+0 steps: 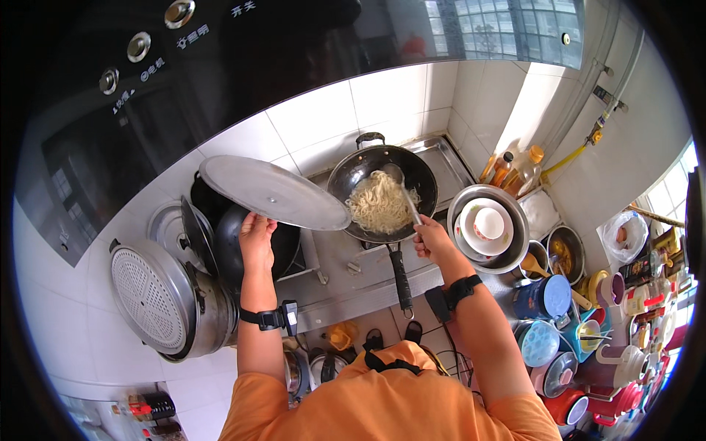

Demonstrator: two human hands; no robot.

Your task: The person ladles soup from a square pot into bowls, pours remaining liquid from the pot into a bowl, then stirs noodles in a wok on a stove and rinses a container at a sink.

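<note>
My left hand [257,242] holds a large round metal lid [265,184] from below, near its front edge. The lid is tilted, and its right end reaches the wok's left rim in the picture; whether they touch I cannot tell. Pale noodles [380,204] lie heaped in a black wok [423,179] on the stove. My right hand [432,238] grips the handle of a metal ladle [410,204], whose bowl rests against the noodles' upper right side. The wok's long black handle [401,280] points towards me.
A second dark wok [229,234] sits left, beside a stacked steamer pot [151,297]. To the right, a steel basin [521,220] holds bowls, near oil bottles [521,171] and a pot of food [566,251]. A black range hood [287,55] hangs above. Jars and containers crowd the far right.
</note>
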